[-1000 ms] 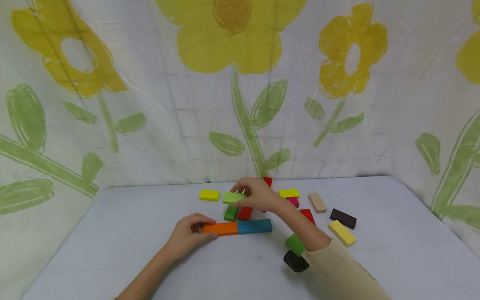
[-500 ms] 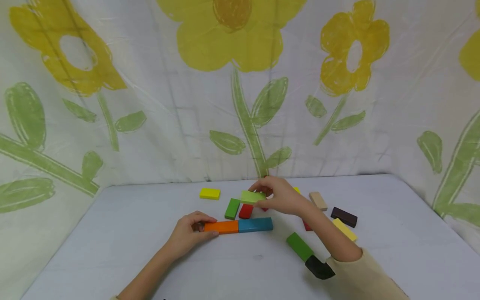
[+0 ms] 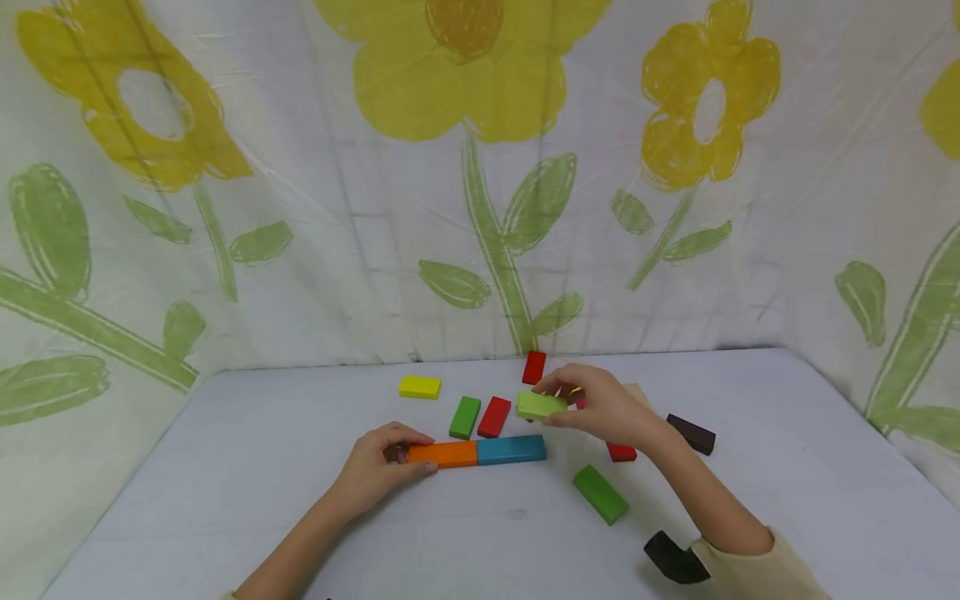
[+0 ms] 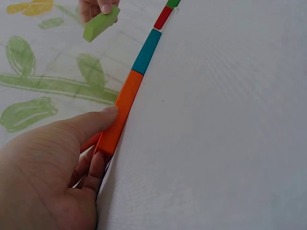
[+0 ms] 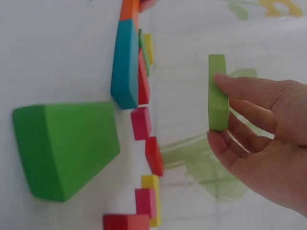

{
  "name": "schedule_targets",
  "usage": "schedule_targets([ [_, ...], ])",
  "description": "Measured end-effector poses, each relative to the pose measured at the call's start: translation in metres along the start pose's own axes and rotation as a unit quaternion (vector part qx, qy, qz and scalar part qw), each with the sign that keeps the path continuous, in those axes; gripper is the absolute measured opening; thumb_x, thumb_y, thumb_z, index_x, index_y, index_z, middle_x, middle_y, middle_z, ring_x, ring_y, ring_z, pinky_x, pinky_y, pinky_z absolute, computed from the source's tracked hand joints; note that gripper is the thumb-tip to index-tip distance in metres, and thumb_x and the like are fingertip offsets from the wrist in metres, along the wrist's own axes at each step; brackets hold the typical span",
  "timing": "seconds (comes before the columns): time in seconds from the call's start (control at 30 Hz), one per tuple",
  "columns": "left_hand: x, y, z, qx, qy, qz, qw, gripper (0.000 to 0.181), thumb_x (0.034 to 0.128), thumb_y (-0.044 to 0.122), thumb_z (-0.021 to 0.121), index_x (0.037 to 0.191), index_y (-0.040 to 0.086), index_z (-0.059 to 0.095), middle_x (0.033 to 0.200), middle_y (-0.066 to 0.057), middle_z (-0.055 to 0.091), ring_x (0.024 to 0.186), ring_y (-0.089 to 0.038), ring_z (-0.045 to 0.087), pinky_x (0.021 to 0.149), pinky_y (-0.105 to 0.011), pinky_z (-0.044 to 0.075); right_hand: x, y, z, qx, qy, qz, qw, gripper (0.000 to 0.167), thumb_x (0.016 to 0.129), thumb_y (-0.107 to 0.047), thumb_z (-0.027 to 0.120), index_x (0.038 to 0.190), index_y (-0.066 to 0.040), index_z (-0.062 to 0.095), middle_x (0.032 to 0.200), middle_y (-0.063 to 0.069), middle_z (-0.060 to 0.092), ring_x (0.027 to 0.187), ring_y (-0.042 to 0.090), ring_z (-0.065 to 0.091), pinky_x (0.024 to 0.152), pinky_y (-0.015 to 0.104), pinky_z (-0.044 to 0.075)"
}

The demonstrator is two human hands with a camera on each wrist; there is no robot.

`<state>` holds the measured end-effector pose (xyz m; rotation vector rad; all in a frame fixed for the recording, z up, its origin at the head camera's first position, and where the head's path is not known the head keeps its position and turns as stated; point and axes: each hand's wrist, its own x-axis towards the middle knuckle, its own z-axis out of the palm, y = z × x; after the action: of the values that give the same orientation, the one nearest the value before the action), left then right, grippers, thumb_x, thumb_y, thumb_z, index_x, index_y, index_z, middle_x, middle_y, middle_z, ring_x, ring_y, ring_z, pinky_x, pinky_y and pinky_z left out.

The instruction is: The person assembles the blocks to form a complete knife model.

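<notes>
My left hand (image 3: 375, 464) grips the left end of an orange block (image 3: 447, 454), thumb on one side and fingers on the other. Against that block's right end lies a blue block (image 3: 512, 449), in line with it on the table. My right hand (image 3: 606, 406) pinches a light green block (image 3: 538, 406) between thumb and fingers. In the right wrist view this light green block (image 5: 218, 93) is held in the air, apart from the others. Behind the blue block lie a red block (image 3: 494, 417) and a green block (image 3: 465, 417).
A yellow block (image 3: 420, 387) lies at the back left, another red block (image 3: 534, 367) at the back edge. Nearer stands a green block (image 3: 600, 494). A dark brown block (image 3: 691, 434) lies to the right; the right arm partly covers several others. A flowered cloth (image 3: 360, 250) hangs behind.
My right hand has moved rightward with the light green block, uncovering the red blocks behind it. The left hand and the orange and blue blocks stay in place.
</notes>
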<state>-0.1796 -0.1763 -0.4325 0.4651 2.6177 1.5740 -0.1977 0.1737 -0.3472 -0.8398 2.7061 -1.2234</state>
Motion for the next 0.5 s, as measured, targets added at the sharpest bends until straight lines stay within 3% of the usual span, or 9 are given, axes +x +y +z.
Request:
schedule_targets([
  [0.5, 0.000, 0.001, 0.000, -0.002, -0.002, -0.005, 1.0000, 0.027, 0.0863, 0.016, 0.088, 0.112, 0.008, 0.081, 0.103, -0.003, 0.071, 0.081, -0.013, 0.054, 0.070, -0.021, 0.046, -0.014, 0.024, -0.008, 0.001, -0.010, 0.032, 0.9994, 0.035, 0.091, -0.013, 0.082, 0.123, -0.002, 0.073, 0.119, 0.011, 0.071, 0.106, 0.024, 0.065, 0.096, 0.046, 0.060],
])
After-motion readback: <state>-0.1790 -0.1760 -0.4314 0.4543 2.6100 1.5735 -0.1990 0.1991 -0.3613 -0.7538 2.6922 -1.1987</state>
